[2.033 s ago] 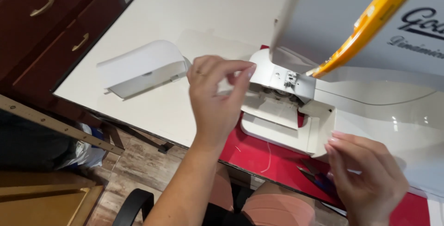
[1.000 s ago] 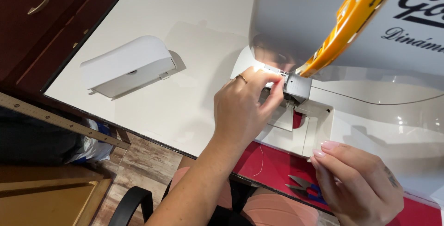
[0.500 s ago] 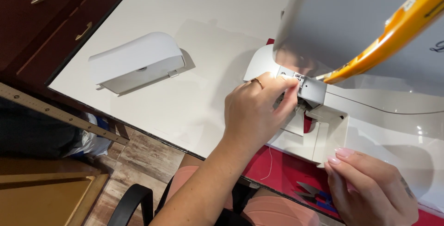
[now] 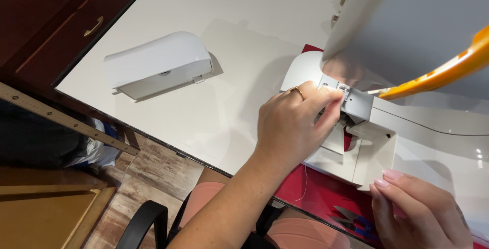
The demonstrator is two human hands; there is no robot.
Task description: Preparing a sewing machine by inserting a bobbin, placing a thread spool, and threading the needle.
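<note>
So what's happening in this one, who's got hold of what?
A person sits at a white table, working on a white sewing machine. The left hand reaches into the needle area, fingertips pinched at the metal plate; what they pinch is too small to tell. The right hand rests at the machine's front edge, holding nothing visible. A detached white cover lies apart on the table, and small scissors lie on the red mat.

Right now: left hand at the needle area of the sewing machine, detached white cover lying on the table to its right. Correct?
Not quite. The head view shows the white cover lying left of the sewing machine, not right. The left hand is at the needle area, as stated.
</note>
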